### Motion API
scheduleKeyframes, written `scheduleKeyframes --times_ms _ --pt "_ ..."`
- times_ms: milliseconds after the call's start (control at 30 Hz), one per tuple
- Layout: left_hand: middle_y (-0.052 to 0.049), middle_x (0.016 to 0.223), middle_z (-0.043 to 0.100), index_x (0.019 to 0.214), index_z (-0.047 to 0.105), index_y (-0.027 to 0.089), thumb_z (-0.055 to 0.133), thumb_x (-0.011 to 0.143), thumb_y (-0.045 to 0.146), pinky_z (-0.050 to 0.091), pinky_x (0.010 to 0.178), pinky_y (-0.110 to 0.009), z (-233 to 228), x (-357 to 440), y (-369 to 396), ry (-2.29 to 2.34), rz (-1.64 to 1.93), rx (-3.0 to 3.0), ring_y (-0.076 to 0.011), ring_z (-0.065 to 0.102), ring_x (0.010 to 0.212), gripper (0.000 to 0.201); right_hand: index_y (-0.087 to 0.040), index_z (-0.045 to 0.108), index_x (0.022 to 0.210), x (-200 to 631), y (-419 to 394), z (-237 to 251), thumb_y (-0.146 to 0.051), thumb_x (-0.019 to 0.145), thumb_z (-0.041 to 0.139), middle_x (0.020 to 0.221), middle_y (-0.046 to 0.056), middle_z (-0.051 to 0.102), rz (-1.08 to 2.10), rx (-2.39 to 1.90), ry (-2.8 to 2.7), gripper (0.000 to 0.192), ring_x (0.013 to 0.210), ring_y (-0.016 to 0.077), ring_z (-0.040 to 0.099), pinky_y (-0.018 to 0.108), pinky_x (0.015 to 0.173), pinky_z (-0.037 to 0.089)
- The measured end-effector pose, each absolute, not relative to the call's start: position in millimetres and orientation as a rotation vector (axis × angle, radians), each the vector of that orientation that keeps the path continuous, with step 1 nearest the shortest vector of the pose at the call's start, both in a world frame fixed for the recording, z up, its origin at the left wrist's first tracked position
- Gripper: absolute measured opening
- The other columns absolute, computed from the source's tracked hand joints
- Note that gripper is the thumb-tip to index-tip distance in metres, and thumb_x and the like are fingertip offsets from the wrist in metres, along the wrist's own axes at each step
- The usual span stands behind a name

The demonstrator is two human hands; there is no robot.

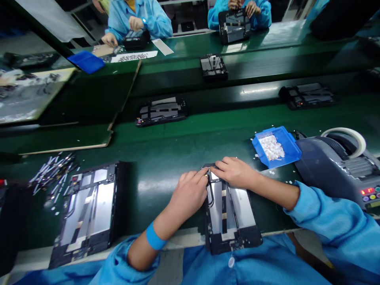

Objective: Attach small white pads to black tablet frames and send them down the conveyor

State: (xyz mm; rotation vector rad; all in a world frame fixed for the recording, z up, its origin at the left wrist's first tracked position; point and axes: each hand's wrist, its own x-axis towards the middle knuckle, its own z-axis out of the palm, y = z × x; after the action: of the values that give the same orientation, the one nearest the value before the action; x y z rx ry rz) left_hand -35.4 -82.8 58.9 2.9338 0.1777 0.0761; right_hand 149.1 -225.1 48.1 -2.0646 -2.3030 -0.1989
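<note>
1. Head view: the open tablet (246, 211) under your hands lies at the lower centre of the frame, its inner parts exposed.
2. Your left hand (189, 193) has bent fingers, tips at the tablet's upper left corner; your right hand (236, 172) curls over its top edge, fingertips close by. Whether either pinches a small part, I cannot tell.
3. The tablet's lower end appears to overhang the near edge of the tabletop (154, 168); pressing down there could tip it. A slipping fingertip could snag the thin black cable (210, 198).
4. If your right sleeve (341, 221) knocked the tray (290, 148), white scraps (271, 147) could reach the open tablet.
5. The tray and dispenser (326, 170) crowd your right; you have more room leftward, up to the second tablet (103, 211) at lower left.
</note>
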Motion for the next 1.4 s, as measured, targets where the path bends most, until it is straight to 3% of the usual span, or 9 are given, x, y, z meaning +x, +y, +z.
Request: scheduleKeyframes --times_ms 267,467,833,1400 --pt "-0.009 0.121 0.074 0.082 0.063 0.023 0.054 0.09 0.017 0.047 0.098 -0.046 66 -31 -68 0.32 0.196 2.479 -0.0287 0.063 0.116 0.013 -0.021 0.064 0.13 155 -218 52 -0.016 0.103 0.049 0.106 0.011 0.062 -0.082 -2.067 -2.27 0.03 0.093 0.0239 0.048 0.03 0.067 0.038" --pt "-0.003 0.085 0.067 0.079 0.069 0.021 0.062 0.085 0.031 0.05 0.074 -0.032 50 -10 -65 0.637 0.242 2.08 -0.0193 0.061 0.079 0.013 -0.022 0.063 0.133 165 -217 53 -0.016 0.104 0.051 0.11 0.011 0.062 -0.002 -2.015 -2.274 0.032 0.093 0.0228 0.047 0.03 0.069 0.039" --pt "-0.003 0.081 0.062 0.077 0.071 0.021 0.064 0.086 0.033 0.045 0.066 -0.03 32 0 -72 0.732 0.338 2.108 -0.0189 0.058 0.075 0.017 -0.023 0.064 0.13 167 -219 49 -0.016 0.105 0.048 0.106 0.01 0.061 0.013 -2.005 -2.253 0.031 0.092 0.0227 0.046 0.03 0.07 0.039" --pt "-0.002 0.083 0.058 0.084 0.064 0.022 0.06 0.091 0.027 0.045 0.08 -0.035 17 1 -87 0.785 0.504 2.23 -0.0217 0.056 0.086 0.01 -0.022 0.064 0.132 166 -219 50 -0.017 0.105 0.049 0.107 0.01 0.063 -0.005 -2.003 -2.274 0.031 0.092 0.0234 0.047 0.032 0.067 0.038"
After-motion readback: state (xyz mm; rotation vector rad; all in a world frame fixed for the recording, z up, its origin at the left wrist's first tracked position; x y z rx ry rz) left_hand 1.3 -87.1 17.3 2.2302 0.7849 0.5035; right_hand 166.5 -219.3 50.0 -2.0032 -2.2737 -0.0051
